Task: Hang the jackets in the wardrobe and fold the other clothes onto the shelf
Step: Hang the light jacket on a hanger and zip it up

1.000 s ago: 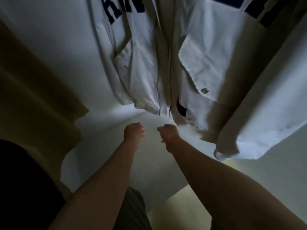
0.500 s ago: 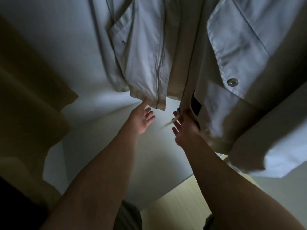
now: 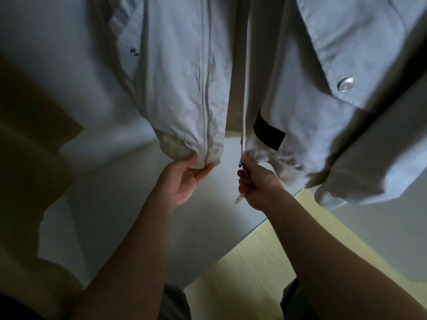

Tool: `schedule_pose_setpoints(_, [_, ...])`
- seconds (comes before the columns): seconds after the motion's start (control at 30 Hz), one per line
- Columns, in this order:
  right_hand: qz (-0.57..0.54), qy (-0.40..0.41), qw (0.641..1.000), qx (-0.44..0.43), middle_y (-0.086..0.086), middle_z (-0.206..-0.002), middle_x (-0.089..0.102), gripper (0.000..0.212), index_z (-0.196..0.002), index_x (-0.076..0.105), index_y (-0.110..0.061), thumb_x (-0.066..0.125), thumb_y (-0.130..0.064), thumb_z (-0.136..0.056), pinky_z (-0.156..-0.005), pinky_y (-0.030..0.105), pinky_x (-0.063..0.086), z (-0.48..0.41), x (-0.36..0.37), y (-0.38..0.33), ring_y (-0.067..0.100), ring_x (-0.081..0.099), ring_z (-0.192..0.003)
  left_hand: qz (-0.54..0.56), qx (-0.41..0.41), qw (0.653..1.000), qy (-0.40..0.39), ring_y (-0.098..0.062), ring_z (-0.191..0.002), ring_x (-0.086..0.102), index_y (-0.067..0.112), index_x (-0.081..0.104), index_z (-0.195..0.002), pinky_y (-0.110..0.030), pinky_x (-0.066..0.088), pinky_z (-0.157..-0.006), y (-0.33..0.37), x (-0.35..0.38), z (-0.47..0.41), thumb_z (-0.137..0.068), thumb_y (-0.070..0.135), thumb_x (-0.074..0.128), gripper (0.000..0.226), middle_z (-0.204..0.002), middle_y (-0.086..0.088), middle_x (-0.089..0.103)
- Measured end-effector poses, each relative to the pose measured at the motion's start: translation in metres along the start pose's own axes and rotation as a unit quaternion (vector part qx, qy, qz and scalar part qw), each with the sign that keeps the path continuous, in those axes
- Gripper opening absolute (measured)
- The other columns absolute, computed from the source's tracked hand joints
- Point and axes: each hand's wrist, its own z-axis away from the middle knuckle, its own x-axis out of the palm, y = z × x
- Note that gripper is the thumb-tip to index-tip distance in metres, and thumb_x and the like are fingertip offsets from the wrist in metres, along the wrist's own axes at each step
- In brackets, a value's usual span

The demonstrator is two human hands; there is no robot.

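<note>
A white jacket (image 3: 175,84) hangs inside the wardrobe, its front unzipped with a gap between the two halves. My left hand (image 3: 184,181) pinches the ribbed hem at the bottom of the left front half, beside the zipper. My right hand (image 3: 256,183) grips the bottom corner of the right front half at the zipper end, below a dark label (image 3: 268,132). A white pull tab (image 3: 239,199) sticks out under that hand. The hanger and rail are out of view.
The white wardrobe floor (image 3: 115,204) lies under the jacket, with its white back wall (image 3: 57,42) behind. A dark brown side panel (image 3: 27,125) stands on the left. Pale wooden room flooring (image 3: 265,262) shows at the lower right.
Both hands rose from open fingers just below the hem to take hold of the two bottom corners of the jacket front. The view moved closer to the jacket.
</note>
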Motion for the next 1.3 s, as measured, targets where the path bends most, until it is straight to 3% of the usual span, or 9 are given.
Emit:
schedule_pose_setpoints(0.2, [-0.028,-0.054,0.992,-0.107,0.004,-0.072,0.062,0.022,-0.09,0.061,-0.014,0.061,-0.034,-0.098,-0.049,0.022,0.034,0.001,-0.017,0.013,0.01,0.039,-0.052,-0.021,-0.017,0.999,-0.027,-0.044,-0.121,0.06,0.001,0.048,-0.136,-0.032,0.06,-0.083,-0.016,0.005,0.011,-0.079,-0.008,0.063,0.06,-0.134,-0.023,0.061])
schedule_pose_setpoints(0.3, [-0.092,-0.118,0.984,-0.1,0.006,-0.078,0.062,0.008,-0.087,0.061,-0.018,0.06,-0.023,-0.093,-0.049,0.021,0.033,0.002,-0.022,0.012,0.011,0.04,-0.054,-0.099,-0.028,0.994,-0.045,-0.037,-0.12,0.063,0.004,0.059,-0.126,-0.036,0.056,-0.096,-0.02,0.007,0.01,-0.08,-0.004,0.064,0.047,-0.129,-0.017,0.066])
schedule_pose_setpoints(0.37, [-0.095,-0.127,0.981,-0.108,0.008,-0.081,0.064,0.007,-0.087,0.06,-0.013,0.055,-0.014,-0.091,-0.049,0.021,0.033,0.0,-0.024,0.011,0.011,0.04,-0.055,-0.155,-0.051,0.986,-0.044,-0.03,-0.112,0.067,0.005,0.062,-0.124,-0.028,0.058,-0.085,-0.022,0.012,0.01,-0.082,0.004,0.066,0.042,-0.127,-0.018,0.067])
schedule_pose_setpoints(0.5, [-0.076,-0.083,0.983,-0.143,0.008,-0.086,0.069,0.008,-0.095,0.066,-0.009,0.058,-0.01,-0.092,-0.051,0.02,0.036,-0.005,-0.025,0.012,0.009,0.044,-0.057,-0.195,-0.076,0.975,-0.079,-0.011,-0.081,0.062,0.015,0.072,-0.115,-0.018,0.05,-0.067,-0.02,0.013,0.007,-0.081,0.014,0.07,0.034,-0.125,-0.019,0.067])
schedule_pose_setpoints(0.6, [-0.006,-0.041,0.98,-0.193,0.008,-0.093,0.074,0.005,-0.089,0.073,-0.016,0.068,-0.014,-0.088,-0.054,0.026,0.031,-0.008,-0.029,0.013,0.01,0.041,-0.059,-0.218,-0.025,0.973,-0.067,-0.006,-0.074,0.059,0.023,0.079,-0.097,-0.018,0.045,-0.059,-0.019,0.012,0.001,-0.078,0.013,0.074,0.021,-0.102,-0.002,0.072])
schedule_pose_setpoints(0.8, [0.107,0.025,0.954,-0.279,0.0,-0.091,0.076,0.005,-0.09,0.071,-0.011,0.071,-0.016,-0.091,-0.054,0.024,0.038,-0.006,-0.026,0.012,0.002,0.047,-0.055,-0.257,0.043,0.966,0.0,-0.004,-0.052,0.029,0.028,0.072,-0.068,-0.017,0.031,-0.048,-0.018,0.008,-0.006,-0.077,0.017,0.078,0.016,-0.072,0.01,0.049])
schedule_pose_setpoints(0.93, [0.148,0.048,0.937,-0.313,-0.003,-0.096,0.071,0.014,-0.092,0.068,-0.004,0.074,-0.017,-0.089,-0.048,0.015,0.042,-0.009,-0.019,0.013,-0.006,0.052,-0.055,-0.249,0.053,0.967,0.024,-0.004,-0.05,0.028,0.024,0.072,-0.072,-0.018,0.029,-0.047,-0.017,0.012,-0.01,-0.073,0.018,0.08,0.01,-0.074,0.007,0.055])
schedule_pose_setpoints(1.1, [0.154,0.045,0.937,-0.312,-0.003,-0.097,0.072,0.017,-0.094,0.067,-0.004,0.075,-0.019,-0.089,-0.048,0.016,0.043,-0.012,-0.014,0.012,-0.003,0.052,-0.055,-0.267,0.081,0.958,0.058,-0.005,-0.052,0.033,0.019,0.068,-0.084,-0.019,0.03,-0.051,-0.023,0.013,-0.013,-0.09,0.011,0.072,0.012,-0.074,0.007,0.061])
schedule_pose_setpoints(1.3, [0.18,0.098,0.913,-0.353,-0.009,-0.087,0.071,0.007,-0.089,0.066,-0.019,0.073,-0.02,-0.089,-0.045,0.014,0.044,-0.008,-0.009,0.015,-0.002,0.059,-0.057,-0.333,0.142,0.922,0.135,-0.008,-0.045,0.027,0.013,0.067,-0.075,-0.019,0.028,-0.042,-0.023,0.008,-0.017,-0.084,0.023,0.08,0.019,-0.056,0.009,0.044])
